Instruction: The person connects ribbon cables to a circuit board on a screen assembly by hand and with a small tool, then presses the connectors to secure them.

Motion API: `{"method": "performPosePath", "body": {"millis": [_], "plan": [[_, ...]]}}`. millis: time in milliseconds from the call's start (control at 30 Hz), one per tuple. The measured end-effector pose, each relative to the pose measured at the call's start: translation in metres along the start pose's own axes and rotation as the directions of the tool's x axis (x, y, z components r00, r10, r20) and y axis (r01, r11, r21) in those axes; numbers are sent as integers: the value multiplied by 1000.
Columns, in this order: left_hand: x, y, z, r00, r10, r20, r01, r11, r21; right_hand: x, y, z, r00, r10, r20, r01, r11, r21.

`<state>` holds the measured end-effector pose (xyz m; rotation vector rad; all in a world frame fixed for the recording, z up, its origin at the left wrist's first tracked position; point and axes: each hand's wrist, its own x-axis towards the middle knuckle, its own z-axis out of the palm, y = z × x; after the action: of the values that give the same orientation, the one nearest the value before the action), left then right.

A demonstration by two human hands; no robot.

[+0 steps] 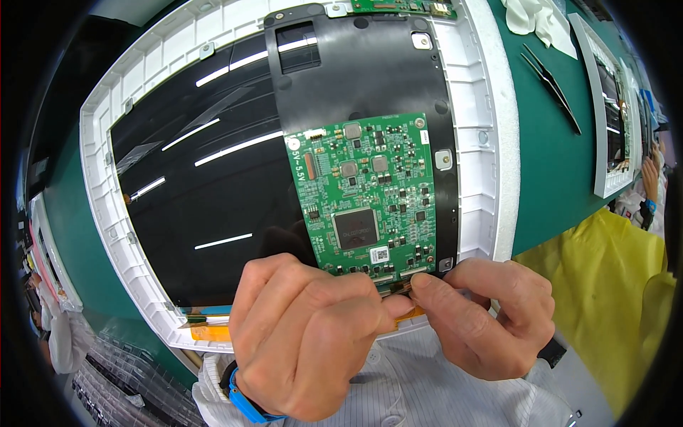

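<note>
A green circuit board [398, 174] with a large black chip [356, 229] is mounted on a black plate [356, 75], over a dark glass panel [206, 185] in a white plastic frame [478, 164]. At the board's near edge, my left hand [306, 334] is closed, fingertips at a short flat flex cable [402, 287] by the white connectors. My right hand [484, 317] pinches the same flex cable from the right, thumb and forefinger together. The fingers hide most of the cable, so I cannot see how it sits in the connector.
Black tweezers [553, 91] lie on the green mat [526, 142], right of the frame. Beyond them stands another framed panel [610, 107]; white cloth-like pieces [537, 21] lie at the far right. A co-worker's hand [649, 178] shows at the right edge. Yellow cloth [605, 285] covers the near right.
</note>
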<state>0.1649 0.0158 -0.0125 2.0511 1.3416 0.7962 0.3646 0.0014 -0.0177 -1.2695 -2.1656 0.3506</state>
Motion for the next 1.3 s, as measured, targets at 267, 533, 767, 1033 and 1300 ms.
{"method": "performPosePath", "body": {"millis": [267, 533, 767, 1033, 1300], "plan": [[2, 0, 0, 1000, 19, -9, -19, 1000, -15, 3, 0, -3, 1000, -27, -2, 27, 999, -24], [-1, 0, -6, 999, 43, 28, -45, 997, 63, -4, 5, 6, 996, -77, -38, 76, 997, -27], [-5, 0, -7, 999, 41, 6, -41, 998, 44, -2, 2, 2, 997, -69, -19, 68, 996, -49], [-3, 0, -5, 1000, 11, -4, -11, 999, 42, -3, 0, 2, 997, -80, 3, 80, 992, -93], [-2, -2, -4, 999, 36, -17, -35, 998, 47, -2, -2, 2, 979, -199, 38, 202, 944, -262]]}}
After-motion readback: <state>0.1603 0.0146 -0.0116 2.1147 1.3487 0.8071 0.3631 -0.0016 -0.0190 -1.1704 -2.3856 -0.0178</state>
